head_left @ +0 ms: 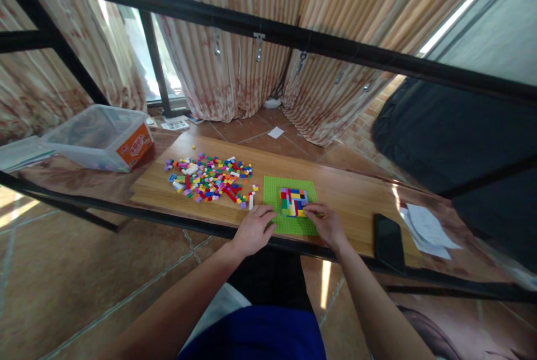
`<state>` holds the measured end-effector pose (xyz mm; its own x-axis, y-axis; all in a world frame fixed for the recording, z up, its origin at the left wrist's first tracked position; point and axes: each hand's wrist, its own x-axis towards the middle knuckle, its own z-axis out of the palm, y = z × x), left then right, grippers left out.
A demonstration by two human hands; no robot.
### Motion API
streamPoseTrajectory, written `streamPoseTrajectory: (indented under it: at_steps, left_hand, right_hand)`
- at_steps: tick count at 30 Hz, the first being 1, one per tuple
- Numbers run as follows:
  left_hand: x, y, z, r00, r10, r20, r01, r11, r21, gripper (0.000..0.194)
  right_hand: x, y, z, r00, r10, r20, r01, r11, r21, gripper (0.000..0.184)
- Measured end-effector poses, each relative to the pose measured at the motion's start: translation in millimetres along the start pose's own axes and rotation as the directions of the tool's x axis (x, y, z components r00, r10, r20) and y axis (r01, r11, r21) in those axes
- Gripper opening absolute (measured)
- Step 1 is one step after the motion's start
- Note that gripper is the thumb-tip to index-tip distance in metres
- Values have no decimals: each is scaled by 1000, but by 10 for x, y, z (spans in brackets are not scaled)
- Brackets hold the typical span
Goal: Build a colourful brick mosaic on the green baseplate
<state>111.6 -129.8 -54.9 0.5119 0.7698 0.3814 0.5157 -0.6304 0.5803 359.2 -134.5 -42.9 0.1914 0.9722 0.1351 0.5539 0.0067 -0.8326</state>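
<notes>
A green baseplate [268, 185] lies on the wooden board in front of me. On it stands a rectangular build of colourful toy bricks [293, 202], in red, blue, yellow, white and other colours. My right hand [330, 227] reaches over the plate's right side, thumb and fingers pinched together at the build's lower right edge. Whatever sits between those fingertips is too small to make out. Resting at the plate's left edge, my left hand [254, 231] has its fingers loosely bent and thumb apart, with nothing visible in it. A white brick [250, 202] is just beyond its fingers.
A pile of loose bricks [210, 178] spreads over the left of the wooden board [352, 186]. Further left is a clear plastic box [90, 150]. To the right lie a black phone [389, 241] and papers [430, 228]. A black metal bar [277, 34] crosses above the board.
</notes>
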Motion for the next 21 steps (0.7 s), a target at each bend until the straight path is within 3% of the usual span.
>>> streamPoseTrajectory:
  at_steps: [12, 21]
  left_hand:
    - [-4, 16, -5, 1000, -15, 5, 15, 1000, 2, 24]
    - [0, 25, -9, 1000, -18, 9, 18, 1000, 7, 24]
  right_hand:
    - [33, 24, 14, 996, 86, 13, -87, 989, 116, 31]
    - [77, -37, 9, 975, 210, 66, -219, 954, 204, 37]
